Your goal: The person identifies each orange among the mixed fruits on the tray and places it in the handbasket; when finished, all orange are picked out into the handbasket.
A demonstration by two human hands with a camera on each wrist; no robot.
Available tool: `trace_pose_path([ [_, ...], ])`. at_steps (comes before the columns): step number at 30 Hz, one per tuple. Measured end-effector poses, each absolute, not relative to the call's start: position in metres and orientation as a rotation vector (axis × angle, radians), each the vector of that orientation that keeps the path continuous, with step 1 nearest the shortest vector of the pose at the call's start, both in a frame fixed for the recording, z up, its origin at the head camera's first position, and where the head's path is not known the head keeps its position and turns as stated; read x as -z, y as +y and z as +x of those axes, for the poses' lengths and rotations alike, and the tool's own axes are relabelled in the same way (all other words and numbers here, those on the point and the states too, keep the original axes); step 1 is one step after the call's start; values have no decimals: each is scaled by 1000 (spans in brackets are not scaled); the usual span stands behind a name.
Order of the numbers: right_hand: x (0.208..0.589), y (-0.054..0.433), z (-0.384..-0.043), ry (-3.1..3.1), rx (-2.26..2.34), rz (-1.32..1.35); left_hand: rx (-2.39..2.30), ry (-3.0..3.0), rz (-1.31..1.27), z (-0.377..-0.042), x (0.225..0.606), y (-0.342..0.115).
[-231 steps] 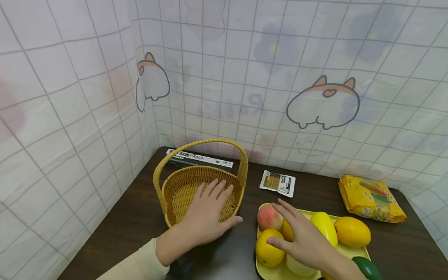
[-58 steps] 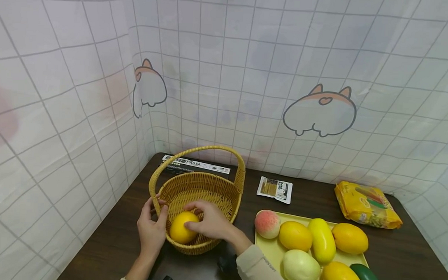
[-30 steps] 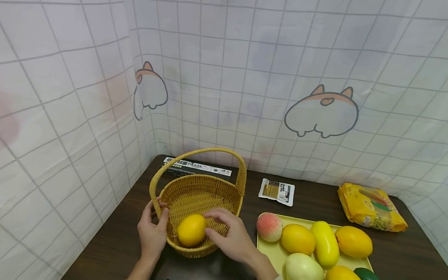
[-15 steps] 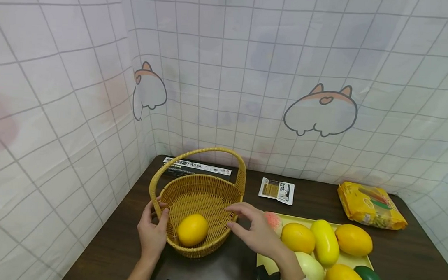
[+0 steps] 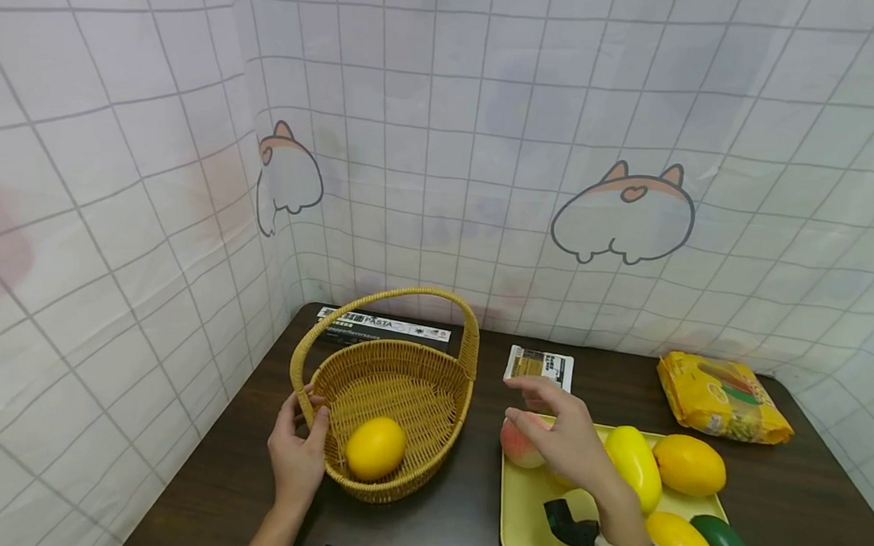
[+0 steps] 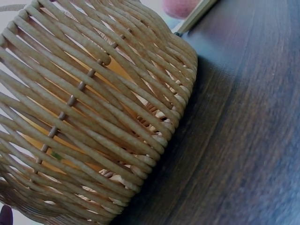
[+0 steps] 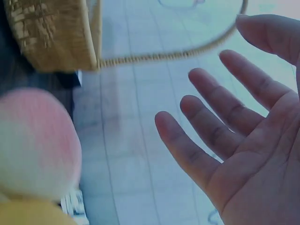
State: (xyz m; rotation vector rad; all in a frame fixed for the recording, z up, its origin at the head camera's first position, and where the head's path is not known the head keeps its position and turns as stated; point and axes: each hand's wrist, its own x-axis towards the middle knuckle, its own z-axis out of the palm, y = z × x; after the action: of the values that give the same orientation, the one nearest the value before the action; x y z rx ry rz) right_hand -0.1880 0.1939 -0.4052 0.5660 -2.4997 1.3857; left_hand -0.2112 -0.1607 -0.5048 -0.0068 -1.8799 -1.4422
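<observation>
My left hand (image 5: 296,453) grips the left side of the wicker basket (image 5: 449,434), thumb in front and fingers partly behind the handle base. A yellow oval fruit (image 5: 376,449) lies inside, near the basket's front. In the left wrist view, the woven basket wall (image 6: 89,103) fills much of the picture. My right hand (image 5: 568,438) is over the left part of a pale yellow tray (image 5: 522,517), fingers spread and holding nothing. Just left of it sits a pink peach (image 5: 519,445), also seen in the right wrist view as a pink-and-pale peach (image 7: 40,143).
On the tray also lie a long yellow fruit (image 5: 634,470), orange-yellow fruits (image 5: 690,465) and a dark green fruit (image 5: 722,544). Behind are a black pasta box (image 5: 384,329), a small white packet (image 5: 542,365) and a yellow food bag (image 5: 725,398). Patterned cloth walls stand close behind.
The yellow oval fruit went from tray to basket in my right hand, which let go and moved right, back over the tray. My left hand came to the basket's left side and stays there.
</observation>
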Motion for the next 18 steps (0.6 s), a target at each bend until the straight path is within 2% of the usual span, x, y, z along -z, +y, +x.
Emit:
trace_pose_path([
  [18,411,267,-182,-2729,-1181,294,1432,-1877,-10,-211,504,-161],
])
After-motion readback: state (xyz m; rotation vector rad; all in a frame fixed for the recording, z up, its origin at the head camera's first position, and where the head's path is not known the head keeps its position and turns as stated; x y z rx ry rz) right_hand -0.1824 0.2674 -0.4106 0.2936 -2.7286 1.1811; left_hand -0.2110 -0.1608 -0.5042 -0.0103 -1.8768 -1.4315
